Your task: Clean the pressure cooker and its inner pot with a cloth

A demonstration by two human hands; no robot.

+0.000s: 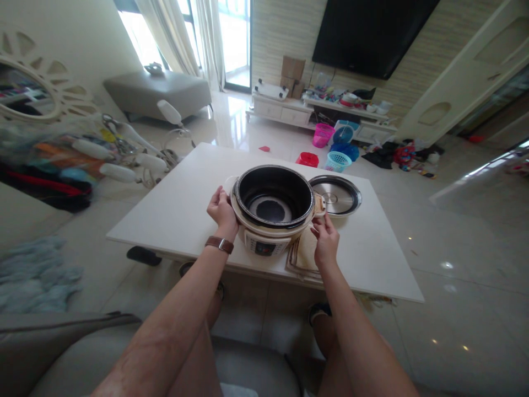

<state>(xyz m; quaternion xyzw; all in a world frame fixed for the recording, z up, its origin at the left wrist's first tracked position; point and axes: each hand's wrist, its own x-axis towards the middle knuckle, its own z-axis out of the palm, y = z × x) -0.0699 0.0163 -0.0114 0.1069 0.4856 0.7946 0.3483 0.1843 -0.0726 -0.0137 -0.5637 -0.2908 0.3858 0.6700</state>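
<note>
A white electric pressure cooker [268, 234] stands upright near the front edge of a white table [177, 204], its control panel facing me. It has no lid on, and the dark inner pot [275, 187] inside looks empty. My left hand [223, 209], below a brown wristband, has its fingers closed at the cooker's left handle. On the other side, my right hand [326, 242] grips the underside of the right handle with bent fingers. Just behind that handle lies the round lid [343, 193], its metal inner side up. A folded beige cloth [306, 256] lies partly beneath my right hand.
Beyond the table, a red basin [307, 160], a light-blue basket [338, 161] and a pink basket [322, 135] stand on the floor. A lamp with several white shades [151, 162] is close to the table's left edge. My legs and a grey sofa [248, 358] are below.
</note>
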